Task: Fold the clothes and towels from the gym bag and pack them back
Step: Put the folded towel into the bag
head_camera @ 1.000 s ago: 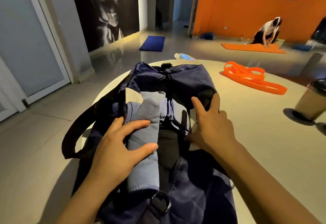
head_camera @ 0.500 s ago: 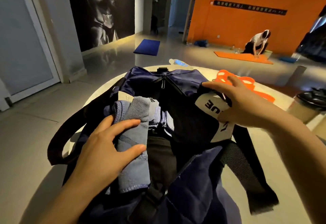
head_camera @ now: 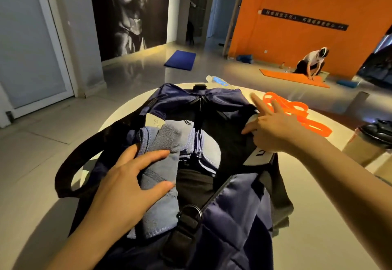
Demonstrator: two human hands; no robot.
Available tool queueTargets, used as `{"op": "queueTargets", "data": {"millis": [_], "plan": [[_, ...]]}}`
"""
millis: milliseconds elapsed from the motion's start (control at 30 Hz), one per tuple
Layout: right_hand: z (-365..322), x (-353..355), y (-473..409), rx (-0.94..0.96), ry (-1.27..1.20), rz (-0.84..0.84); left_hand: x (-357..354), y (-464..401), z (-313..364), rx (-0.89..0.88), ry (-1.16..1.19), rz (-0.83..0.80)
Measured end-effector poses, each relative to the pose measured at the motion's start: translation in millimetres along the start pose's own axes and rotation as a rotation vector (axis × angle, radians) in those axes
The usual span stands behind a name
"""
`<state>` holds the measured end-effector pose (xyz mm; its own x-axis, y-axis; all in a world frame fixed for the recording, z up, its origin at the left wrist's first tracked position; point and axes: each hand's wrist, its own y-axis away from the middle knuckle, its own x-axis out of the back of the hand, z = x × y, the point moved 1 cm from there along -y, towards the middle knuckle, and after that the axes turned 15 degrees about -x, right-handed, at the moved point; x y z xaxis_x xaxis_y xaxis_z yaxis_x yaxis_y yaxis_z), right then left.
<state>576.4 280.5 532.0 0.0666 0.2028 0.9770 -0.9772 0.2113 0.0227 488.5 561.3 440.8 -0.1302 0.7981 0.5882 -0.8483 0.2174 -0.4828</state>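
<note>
A navy gym bag (head_camera: pixel 233 216) lies unzipped on a round pale table (head_camera: pixel 322 233). Inside it on the left is a folded blue-grey towel (head_camera: pixel 161 176), and a black garment (head_camera: pixel 195 182) lies beside that in the middle. My left hand (head_camera: pixel 127 180) rests flat on the towel with straight fingers. My right hand (head_camera: pixel 273 127) is at the bag's right rim, where the thumb and lower fingers pinch the flap with the white label. Its index and middle fingers stick out straight.
Orange resistance bands (head_camera: pixel 297 110) lie on the table just beyond my right hand. A lidded cup (head_camera: pixel 369 142) stands at the right edge and a water bottle (head_camera: pixel 218 80) lies behind the bag. The bag's black strap (head_camera: pixel 70 163) loops off to the left. A person kneels on an orange mat (head_camera: pixel 297 77) far back.
My right hand left the middle of the bag, took the right flap and pulled it outward to the right, widening the opening. My left hand stayed on the towel.
</note>
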Motion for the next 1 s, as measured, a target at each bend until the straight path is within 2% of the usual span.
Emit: {"op": "queueTargets", "data": {"millis": [133, 267, 333, 467, 533, 567, 633, 733, 800, 833, 900, 967, 1000], "plan": [[17.3, -6.6, -5.2, -0.111, -0.2, -0.056, -2.3, 2.2, 0.7, -0.066, -0.006, 0.018], [18.2, -11.5, -5.5, -0.206, -0.696, -0.237, -1.5, 2.7, -0.4, -0.045, -0.02, 0.003], [19.0, -12.0, -4.6, -0.204, -0.862, -0.27, 0.3, 4.1, 0.9, -0.048, -0.062, 0.011], [21.1, -7.1, -2.9, -0.154, -0.934, -0.241, 9.5, 2.3, 18.4, -0.087, -0.122, 0.128], [21.4, -2.3, -1.2, -0.13, -0.967, -0.269, 16.7, -9.5, 31.8, -0.119, -0.063, 0.168], [21.2, 0.9, -0.5, -0.119, -0.988, -0.28, 17.7, -19.8, 37.5, -0.122, 0.004, 0.149], [21.0, 7.7, -0.8, -0.096, -1.024, -0.286, 8.8, -48.9, 48.2, -0.1, 0.183, 0.009], [21.6, 14.8, -1.7, -0.07, -1.084, -0.278, -34.3, -102.1, 55.7, 0.036, 0.439, -0.279], [22.6, 16.8, -1.4, -0.045, -1.117, -0.296, -61.8, -135.0, 57.2, 0.113, 0.496, -0.37], [23.4, 16.9, -1.4, -0.028, -1.125, -0.311, -72.5, -147.2, 56.0, 0.132, 0.473, -0.363], [26.8, 17.1, -1.1, 0.001, -1.126, -0.329, -87.2, -162.6, 48.2, 0.114, 0.196, -0.337], [30.8, 16.1, -2.2, 0.025, -1.136, -0.346, -95.4, -163.6, 40.7, 0.11, -0.067, -0.403], [32.6, 15.3, -2.6, 0.037, -1.14, -0.353, -97.7, -160.0, 37.7, 0.116, -0.094, -0.445]]}}
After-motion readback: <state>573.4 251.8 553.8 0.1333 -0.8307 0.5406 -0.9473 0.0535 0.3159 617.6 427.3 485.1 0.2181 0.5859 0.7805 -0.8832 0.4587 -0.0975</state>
